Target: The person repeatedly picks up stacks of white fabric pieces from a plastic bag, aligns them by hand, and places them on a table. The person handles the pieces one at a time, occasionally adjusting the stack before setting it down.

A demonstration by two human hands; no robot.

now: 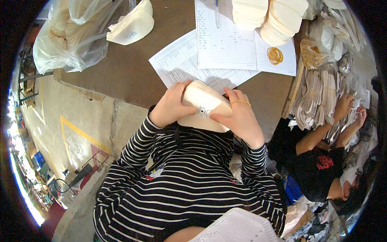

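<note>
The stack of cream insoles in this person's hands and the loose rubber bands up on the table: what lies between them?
In the head view, printed paper sheets lie on the brown table between the stack of insoles and the rubber bands.

Bundle's (pixel 203 105) underside behind fingers (pixel 221 118)

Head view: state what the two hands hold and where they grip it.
Both hold one stack of cream insoles: left hand grips its left end, right hand its right side.

1. A small factory workshop – stacks of cream insoles (pixel 278 18) at 1 o'clock on the brown worktable (pixel 121 68).
2. Tally sheets (pixel 225 36) at 12 o'clock, painted concrete floor (pixel 60 121) at 9 o'clock.
</note>
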